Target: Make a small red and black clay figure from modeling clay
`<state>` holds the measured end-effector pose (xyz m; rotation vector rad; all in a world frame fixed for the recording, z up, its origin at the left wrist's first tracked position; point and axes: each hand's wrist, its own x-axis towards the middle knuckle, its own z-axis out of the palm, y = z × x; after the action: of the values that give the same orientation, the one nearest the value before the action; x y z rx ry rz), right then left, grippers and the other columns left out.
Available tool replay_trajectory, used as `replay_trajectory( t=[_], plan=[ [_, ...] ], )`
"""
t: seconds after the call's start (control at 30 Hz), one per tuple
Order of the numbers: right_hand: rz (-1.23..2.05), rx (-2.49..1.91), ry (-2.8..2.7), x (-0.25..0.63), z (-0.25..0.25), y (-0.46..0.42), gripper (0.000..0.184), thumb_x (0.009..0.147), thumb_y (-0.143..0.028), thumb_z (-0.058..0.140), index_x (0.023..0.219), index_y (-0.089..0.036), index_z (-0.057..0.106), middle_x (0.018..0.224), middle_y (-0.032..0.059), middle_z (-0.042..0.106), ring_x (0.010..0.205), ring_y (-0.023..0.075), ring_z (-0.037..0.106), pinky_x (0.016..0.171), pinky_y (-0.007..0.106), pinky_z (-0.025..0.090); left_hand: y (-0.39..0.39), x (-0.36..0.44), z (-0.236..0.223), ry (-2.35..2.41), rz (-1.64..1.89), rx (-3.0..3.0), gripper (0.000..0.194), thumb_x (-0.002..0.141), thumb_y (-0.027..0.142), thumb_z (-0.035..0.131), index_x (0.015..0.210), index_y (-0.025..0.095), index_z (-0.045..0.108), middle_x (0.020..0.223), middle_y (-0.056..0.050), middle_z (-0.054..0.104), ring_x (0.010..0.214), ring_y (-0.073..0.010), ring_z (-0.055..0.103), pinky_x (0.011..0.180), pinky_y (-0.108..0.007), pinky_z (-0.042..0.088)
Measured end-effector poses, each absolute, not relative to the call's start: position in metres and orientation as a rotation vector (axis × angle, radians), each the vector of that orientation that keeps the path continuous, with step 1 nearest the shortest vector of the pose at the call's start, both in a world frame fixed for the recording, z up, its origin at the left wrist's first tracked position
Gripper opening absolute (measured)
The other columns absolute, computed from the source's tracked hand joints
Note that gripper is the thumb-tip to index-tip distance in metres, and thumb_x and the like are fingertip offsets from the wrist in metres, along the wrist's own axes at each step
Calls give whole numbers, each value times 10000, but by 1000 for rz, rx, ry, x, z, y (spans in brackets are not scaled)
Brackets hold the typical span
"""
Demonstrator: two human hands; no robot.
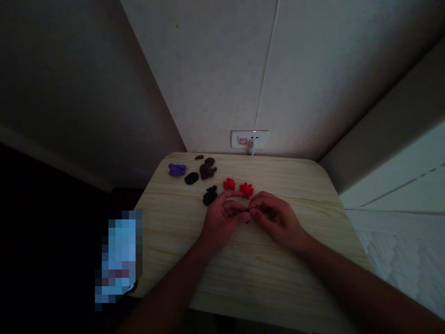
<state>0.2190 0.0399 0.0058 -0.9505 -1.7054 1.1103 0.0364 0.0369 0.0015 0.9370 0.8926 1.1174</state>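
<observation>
Centrally, a small dark piece is over the counter, pinched narrowly between the fingers of the left hand and right hand. Just beyond lie two red pieces; leftward, two black lumps, then brown lumps and a purple one farthest left.

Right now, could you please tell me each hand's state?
Left hand: holding a small, dark, partly hidden piece, pinched.
Right hand: holding the same piece, also pinched.
</observation>
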Motion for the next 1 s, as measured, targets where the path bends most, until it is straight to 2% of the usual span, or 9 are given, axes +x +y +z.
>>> replay_trajectory(
  t=[0.13, 0.3, 0.4, 0.57, 0.7, 1.0],
  plan=[
    [1129, -995, -1641, 218, 3, 39, 147, 971, -361, 650, 935, -221, 674, 876, 49, 621, 728, 171, 583, 627, 295, 475, 37, 38, -1, 900, 1132, 946, 421, 722, 218, 867, 1091, 183, 666, 814, -15, 759, 738, -144, 717, 722, -268, 574],
    [1124, -1042, -1553, 218, 4, 38, 160, 957, -384, 675, 973, -225, 682, 859, 44, 651, 649, 149, 552, 560, 277, 440, 38, 40, -1, 946, 1117, 989, 243, 713, 230, 856, 893, 154, 712, 779, -23, 741, 701, -140, 687, 705, -281, 567],
    [1105, -1061, -1535, 217, 7, 38, 204, 915, -420, 723, 936, -219, 702, 825, 45, 670, 645, 158, 579, 557, 279, 463, 38, 40, 0, 969, 1131, 1029, 168, 755, 257, 820, 856, 155, 734, 749, -29, 741, 671, -144, 675, 708, -299, 560],
    [1173, -1153, -1497, 218, 9, 39, 284, 785, -460, 839, 871, -213, 726, 770, 44, 721, 649, 181, 638, 586, 290, 516, 36, 40, -3, 1041, 1180, 1109, 112, 770, 235, 788, 847, 168, 742, 838, -49, 758, 778, -175, 688, 755, -310, 551],
    [1306, -1196, -1481, 218, 10, 40, 296, 762, -489, 841, 838, -215, 759, 759, 52, 754, 649, 192, 661, 591, 293, 535, 33, 40, -4, 1098, 1174, 1212, 53, 783, 204, 743, 813, 163, 726, 817, -46, 726, 761, -170, 655, 733, -298, 529],
    [1387, -1219, -1496, 217, 13, 42, 348, 703, -541, 853, 706, -214, 733, 608, 28, 652, 532, 160, 551, 491, 269, 450, 29, 40, -5, 1063, 1110, 1260, 64, 784, 192, 702, 838, 159, 703, 779, -29, 679, 723, -154, 606, 671, -271, 491]
  ],
)
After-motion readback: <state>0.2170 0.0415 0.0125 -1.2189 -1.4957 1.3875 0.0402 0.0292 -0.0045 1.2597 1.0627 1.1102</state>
